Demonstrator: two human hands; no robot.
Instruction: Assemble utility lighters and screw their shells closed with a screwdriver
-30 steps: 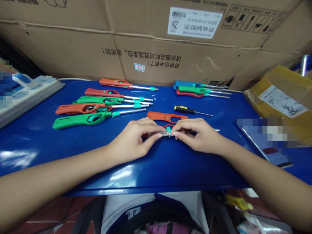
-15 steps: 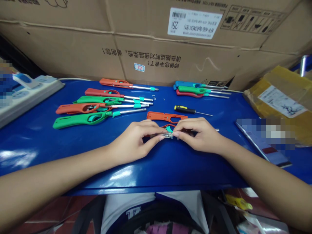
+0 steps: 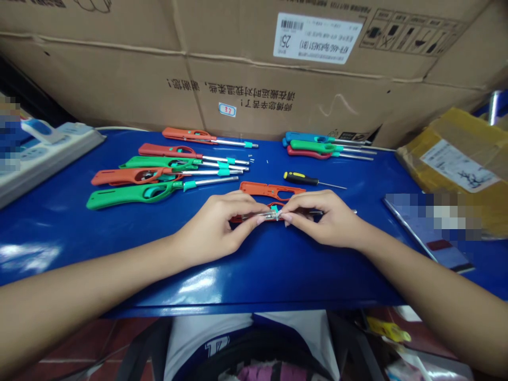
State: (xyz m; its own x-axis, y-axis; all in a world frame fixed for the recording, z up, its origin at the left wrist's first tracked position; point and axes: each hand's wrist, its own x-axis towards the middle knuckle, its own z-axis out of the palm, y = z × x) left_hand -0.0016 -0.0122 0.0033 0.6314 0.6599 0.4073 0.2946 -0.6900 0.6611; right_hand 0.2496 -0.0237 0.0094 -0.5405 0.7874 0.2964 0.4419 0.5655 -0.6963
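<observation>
My left hand (image 3: 228, 225) is closed on a small clear lighter fuel tank (image 3: 266, 215), held between thumb and fingers. The thumb and index finger of my right hand (image 3: 325, 218) pinch the tank's right end; any tiny part between them is too small to make out. Just behind my fingers lies an orange lighter shell half (image 3: 256, 189). Under my hands is an opened orange lighter body (image 3: 237, 218), largely hidden, with a teal piece (image 3: 274, 209) showing. Behind my right hand rests a black and yellow screwdriver (image 3: 301, 177).
Several orange and green long-nosed lighters (image 3: 130, 196) lie at the left. Blue, green and red lighters (image 3: 311, 146) are grouped at the back, near tiny screws (image 3: 251, 159). A power strip (image 3: 67, 143), a taped parcel (image 3: 456, 159) and a large carton (image 3: 238, 63) border the blue table (image 3: 222, 286).
The clear tank has risen slightly and tilted, its right end a little higher. Both hands stay in nearly the same place, with small finger shifts.
</observation>
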